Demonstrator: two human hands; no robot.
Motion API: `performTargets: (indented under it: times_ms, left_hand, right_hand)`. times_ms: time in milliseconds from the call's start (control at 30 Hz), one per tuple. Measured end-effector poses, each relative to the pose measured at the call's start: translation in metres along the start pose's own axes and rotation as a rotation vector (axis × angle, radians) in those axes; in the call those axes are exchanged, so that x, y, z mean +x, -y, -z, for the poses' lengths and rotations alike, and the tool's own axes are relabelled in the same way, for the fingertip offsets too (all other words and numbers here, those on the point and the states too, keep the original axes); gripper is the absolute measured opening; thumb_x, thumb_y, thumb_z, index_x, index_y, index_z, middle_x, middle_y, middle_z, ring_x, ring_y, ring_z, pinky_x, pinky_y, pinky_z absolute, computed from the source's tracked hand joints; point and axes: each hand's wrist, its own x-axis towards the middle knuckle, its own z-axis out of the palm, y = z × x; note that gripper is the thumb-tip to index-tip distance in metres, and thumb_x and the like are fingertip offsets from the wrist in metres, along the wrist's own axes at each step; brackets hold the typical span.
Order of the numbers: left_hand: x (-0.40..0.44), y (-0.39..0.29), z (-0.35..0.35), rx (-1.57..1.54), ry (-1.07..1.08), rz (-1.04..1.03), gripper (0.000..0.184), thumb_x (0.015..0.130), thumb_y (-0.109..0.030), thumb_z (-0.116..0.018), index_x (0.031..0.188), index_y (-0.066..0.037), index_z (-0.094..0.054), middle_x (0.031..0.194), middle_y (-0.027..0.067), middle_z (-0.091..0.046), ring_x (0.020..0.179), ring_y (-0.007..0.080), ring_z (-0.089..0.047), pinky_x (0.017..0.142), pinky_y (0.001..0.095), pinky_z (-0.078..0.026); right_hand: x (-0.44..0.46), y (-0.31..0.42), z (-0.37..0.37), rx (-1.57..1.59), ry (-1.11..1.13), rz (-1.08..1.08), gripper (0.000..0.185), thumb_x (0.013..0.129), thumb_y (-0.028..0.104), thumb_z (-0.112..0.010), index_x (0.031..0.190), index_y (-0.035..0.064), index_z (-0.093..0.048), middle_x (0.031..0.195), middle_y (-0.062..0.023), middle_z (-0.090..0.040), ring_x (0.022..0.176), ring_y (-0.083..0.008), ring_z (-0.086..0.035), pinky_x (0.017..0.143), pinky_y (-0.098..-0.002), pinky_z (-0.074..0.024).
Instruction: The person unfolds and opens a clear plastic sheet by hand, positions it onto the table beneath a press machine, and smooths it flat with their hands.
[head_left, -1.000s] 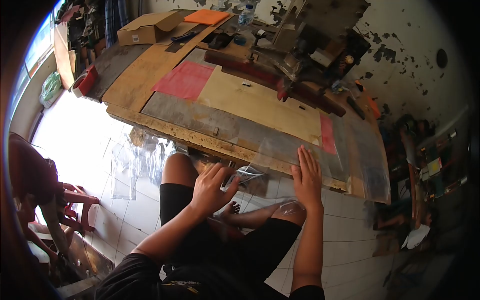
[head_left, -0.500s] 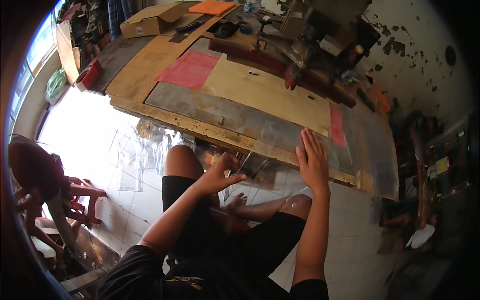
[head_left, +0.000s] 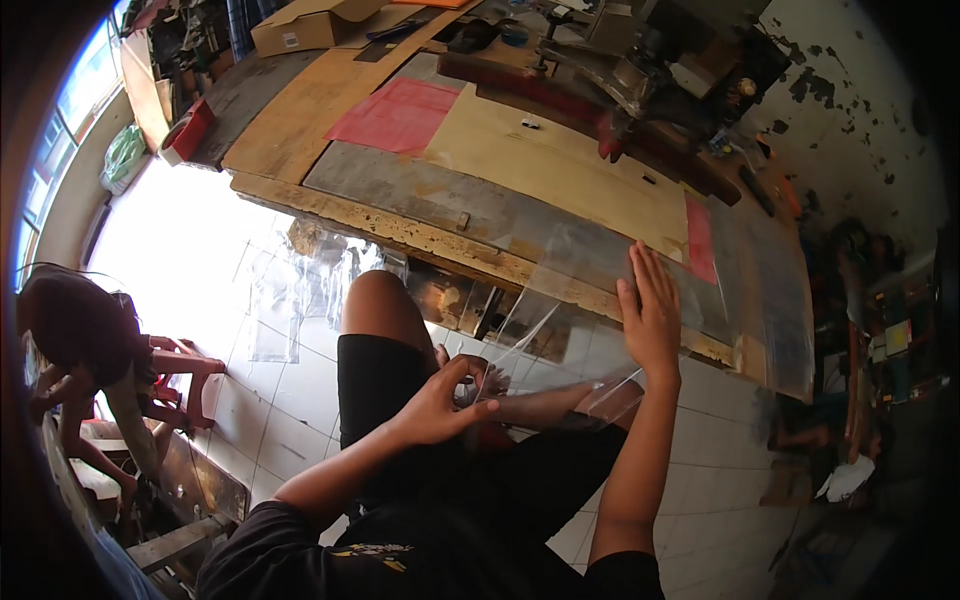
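Note:
A clear plastic sheet (head_left: 545, 300) lies partly on the table's front edge and hangs down over my lap, with creases catching the light. My left hand (head_left: 445, 402) is at its lower left edge, fingers curled toward the thumb around the film; the exact pinch is hard to see through the clear material. Flat against the right part of the sheet, my right hand (head_left: 652, 315) has its fingers stretched out, at the table edge. Beyond it, a cream sheet (head_left: 560, 165) lies on the tabletop between a larger pink piece (head_left: 395, 115) and a smaller pink strip (head_left: 700, 240).
A dark red bar (head_left: 580, 120) belonging to a machine (head_left: 640, 75) crosses the table behind the cream sheet. Clear plastic (head_left: 275, 310) lies on the tiled floor. At left, another person (head_left: 80, 330) bends beside a red stool (head_left: 185, 375). A cardboard box (head_left: 310, 28) and tape roll (head_left: 187, 132) are on the table.
My left hand has come down toward my lap, its fingers curling more, and the plastic's near edge has come with it. My right hand stays flat on the sheet. The view has shifted slightly.

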Motion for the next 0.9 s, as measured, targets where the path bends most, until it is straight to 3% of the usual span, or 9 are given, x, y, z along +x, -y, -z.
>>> performTargets:
  times_ms: [100, 167, 267, 367, 500, 567, 700, 767, 900]
  left_hand:
    - [-0.004, 0.003, -0.006, -0.048, -0.125, -0.031, 0.036, 0.098, -0.035, -0.074, 0.104, 0.000, -0.065, 0.125, 0.0194, -0.066, 0.130, 0.0328, -0.057, 0.116, 0.0422, -0.037]
    - [-0.008, 0.002, -0.004, -0.084, -0.122, -0.035, 0.026, 0.100, -0.024, -0.073, 0.103, 0.002, -0.072, 0.117, 0.0158, -0.069, 0.120, 0.0279, -0.064, 0.109, 0.0385, -0.044]
    - [-0.014, 0.000, 0.000, -0.177, -0.129, 0.163, 0.018, 0.100, -0.014, -0.072, 0.104, 0.003, -0.075, 0.107, 0.0110, -0.071, 0.106, 0.0198, -0.069, 0.098, 0.0334, -0.051]
    - [-0.017, 0.015, -0.007, -0.250, -0.179, 0.192, 0.014, 0.099, -0.011, -0.073, 0.100, 0.003, -0.075, 0.101, 0.0065, -0.072, 0.097, 0.0129, -0.069, 0.090, 0.0301, -0.053]
    - [-0.018, 0.025, -0.020, -0.314, -0.183, 0.260, 0.014, 0.099, -0.010, -0.074, 0.104, 0.003, -0.073, 0.102, 0.0043, -0.072, 0.099, 0.0103, -0.068, 0.092, 0.0288, -0.053]
    - [-0.017, 0.028, -0.031, -0.739, -0.381, 0.111, 0.017, 0.099, -0.010, -0.074, 0.108, 0.004, -0.070, 0.102, 0.0037, -0.072, 0.100, 0.0096, -0.068, 0.093, 0.0280, -0.053]
    - [-0.018, 0.025, -0.021, -0.653, -0.277, 0.196, 0.019, 0.100, -0.010, -0.074, 0.111, 0.003, -0.065, 0.103, 0.0033, -0.071, 0.102, 0.0102, -0.068, 0.094, 0.0285, -0.054]
    - [-0.017, 0.018, -0.017, -0.540, -0.121, 0.269, 0.017, 0.100, -0.011, -0.073, 0.108, 0.001, -0.062, 0.108, 0.0033, -0.069, 0.102, 0.0103, -0.068, 0.094, 0.0288, -0.054]
    - [-0.019, 0.019, -0.010, -0.322, -0.084, 0.309, 0.016, 0.102, -0.011, -0.070, 0.108, 0.000, -0.061, 0.111, 0.0051, -0.070, 0.106, 0.0118, -0.067, 0.097, 0.0309, -0.053]
  right_hand:
    - [0.001, -0.001, 0.000, -0.004, 0.011, -0.003, 0.056, 0.110, 0.042, -0.048, 0.159, 0.0167, -0.045, 0.165, -0.0041, -0.043, 0.155, -0.0256, -0.036, 0.128, -0.0481, -0.0249]
    - [0.001, -0.002, 0.000, -0.012, 0.015, -0.001, 0.056, 0.110, 0.042, -0.049, 0.159, 0.0166, -0.044, 0.165, -0.0042, -0.043, 0.155, -0.0254, -0.035, 0.128, -0.0479, -0.0250]
    - [0.000, -0.003, -0.001, -0.002, 0.000, 0.011, 0.056, 0.110, 0.042, -0.050, 0.159, 0.0163, -0.045, 0.165, -0.0044, -0.043, 0.155, -0.0257, -0.035, 0.128, -0.0478, -0.0254]
    - [0.000, -0.002, 0.000, 0.009, -0.005, 0.019, 0.056, 0.109, 0.041, -0.051, 0.159, 0.0156, -0.045, 0.165, -0.0046, -0.043, 0.155, -0.0264, -0.036, 0.128, -0.0479, -0.0259]
    - [0.001, -0.004, 0.001, 0.020, -0.007, 0.023, 0.056, 0.109, 0.041, -0.051, 0.159, 0.0148, -0.046, 0.164, -0.0050, -0.044, 0.154, -0.0271, -0.036, 0.127, -0.0483, -0.0262]
    - [0.001, -0.004, 0.001, 0.017, -0.004, 0.021, 0.057, 0.109, 0.041, -0.052, 0.159, 0.0143, -0.045, 0.164, -0.0051, -0.045, 0.154, -0.0273, -0.037, 0.127, -0.0489, -0.0262]
    - [0.001, -0.003, 0.001, 0.031, -0.003, 0.029, 0.057, 0.109, 0.041, -0.052, 0.159, 0.0139, -0.045, 0.164, -0.0050, -0.044, 0.154, -0.0272, -0.037, 0.127, -0.0492, -0.0263]
    - [0.001, -0.005, 0.000, 0.030, 0.002, 0.031, 0.058, 0.109, 0.041, -0.052, 0.159, 0.0139, -0.045, 0.165, -0.0042, -0.044, 0.155, -0.0265, -0.035, 0.127, -0.0491, -0.0257]
    - [-0.005, 0.001, 0.000, -0.011, -0.018, 0.008, 0.058, 0.108, 0.039, -0.055, 0.158, 0.0118, -0.046, 0.165, -0.0068, -0.044, 0.153, -0.0288, -0.037, 0.126, -0.0482, -0.0268]
